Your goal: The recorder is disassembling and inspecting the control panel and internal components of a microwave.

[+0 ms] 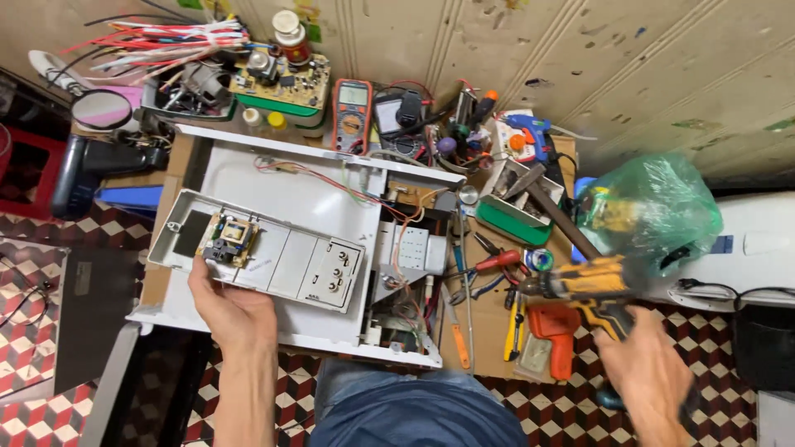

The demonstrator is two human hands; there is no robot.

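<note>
While the left hand [228, 308] gripped the white control panel [273, 252] tilted atop the opened appliance casing [248, 319] and the right hand [642, 364] clenched a blurred yellow cordless drill [584, 285], that loosely propped panel looked liable to slip, straining its red wires [331, 178].

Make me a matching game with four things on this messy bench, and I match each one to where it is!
Things:
1. drill
2. panel
3. multimeter
4. green bag

Places:
A. at the back, near the wall
B. held by the left hand
C. on the right side, behind the drill
D. held by the right hand

Pairs: 1-D, 2-B, 3-A, 4-C
</note>
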